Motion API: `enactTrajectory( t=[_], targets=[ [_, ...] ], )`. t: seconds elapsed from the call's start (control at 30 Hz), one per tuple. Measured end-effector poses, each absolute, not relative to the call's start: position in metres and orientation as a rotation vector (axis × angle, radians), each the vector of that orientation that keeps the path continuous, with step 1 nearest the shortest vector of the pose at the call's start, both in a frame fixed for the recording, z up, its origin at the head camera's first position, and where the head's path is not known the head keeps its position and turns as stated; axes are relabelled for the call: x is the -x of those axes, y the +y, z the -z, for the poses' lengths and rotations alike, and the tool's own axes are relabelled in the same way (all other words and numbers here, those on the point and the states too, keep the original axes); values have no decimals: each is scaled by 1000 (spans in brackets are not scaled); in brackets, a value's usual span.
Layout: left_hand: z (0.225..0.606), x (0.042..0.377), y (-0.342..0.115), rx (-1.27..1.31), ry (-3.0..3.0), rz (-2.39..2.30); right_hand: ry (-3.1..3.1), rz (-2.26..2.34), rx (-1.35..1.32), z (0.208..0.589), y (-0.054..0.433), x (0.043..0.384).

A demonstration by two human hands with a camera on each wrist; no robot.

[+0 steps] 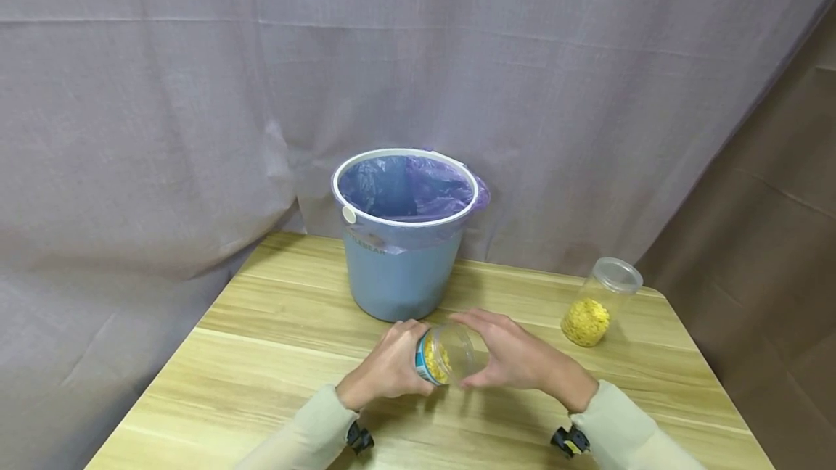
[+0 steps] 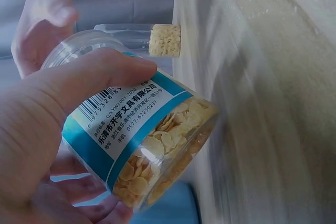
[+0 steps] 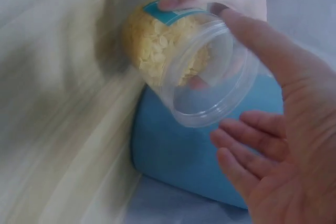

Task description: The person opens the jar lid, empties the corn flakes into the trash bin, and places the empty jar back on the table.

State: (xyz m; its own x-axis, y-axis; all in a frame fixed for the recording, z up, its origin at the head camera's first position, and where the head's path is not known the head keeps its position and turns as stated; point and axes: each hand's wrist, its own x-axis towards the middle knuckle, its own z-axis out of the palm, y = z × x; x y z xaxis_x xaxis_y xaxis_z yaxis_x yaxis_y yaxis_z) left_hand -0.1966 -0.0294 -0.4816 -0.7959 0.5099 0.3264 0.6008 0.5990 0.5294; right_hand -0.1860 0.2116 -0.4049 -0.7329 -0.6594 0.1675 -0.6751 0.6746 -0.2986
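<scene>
Head view: left hand (image 1: 394, 363) round one labelled jar (image 1: 434, 360), right hand (image 1: 508, 354) spread, second jar (image 1: 585, 322), one bucket (image 1: 403, 278).

Head view: soft, diffuse light; faint shadows lie toward the near edge of the surface (image 1: 261, 343). Left wrist view: cool cast, small glare on the jar (image 2: 143, 129), surface smeared. Right wrist view: hazy, softly blurred.

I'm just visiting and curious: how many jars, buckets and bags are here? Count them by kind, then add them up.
Jars: 2, the tilted jar and the upright jar
Buckets: 1, the blue bucket
Bags: 1, the purple liner bag
Total: 4
</scene>
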Motion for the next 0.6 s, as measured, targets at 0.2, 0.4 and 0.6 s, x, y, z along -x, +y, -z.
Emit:
enactTrajectory(
  t=[0.2, 0.4, 0.6],
  targets=[
    [480, 197, -29, 916, -2688, 974, -2911, -661, -955, 403, 215, 187],
    [480, 196, -28, 916, -2686, 962, -2971, -734, -816, 409, 212, 188],
    [479, 196, -27, 916, -2684, 959, -2967, -732, -763, 414, 205, 187]
  ],
)
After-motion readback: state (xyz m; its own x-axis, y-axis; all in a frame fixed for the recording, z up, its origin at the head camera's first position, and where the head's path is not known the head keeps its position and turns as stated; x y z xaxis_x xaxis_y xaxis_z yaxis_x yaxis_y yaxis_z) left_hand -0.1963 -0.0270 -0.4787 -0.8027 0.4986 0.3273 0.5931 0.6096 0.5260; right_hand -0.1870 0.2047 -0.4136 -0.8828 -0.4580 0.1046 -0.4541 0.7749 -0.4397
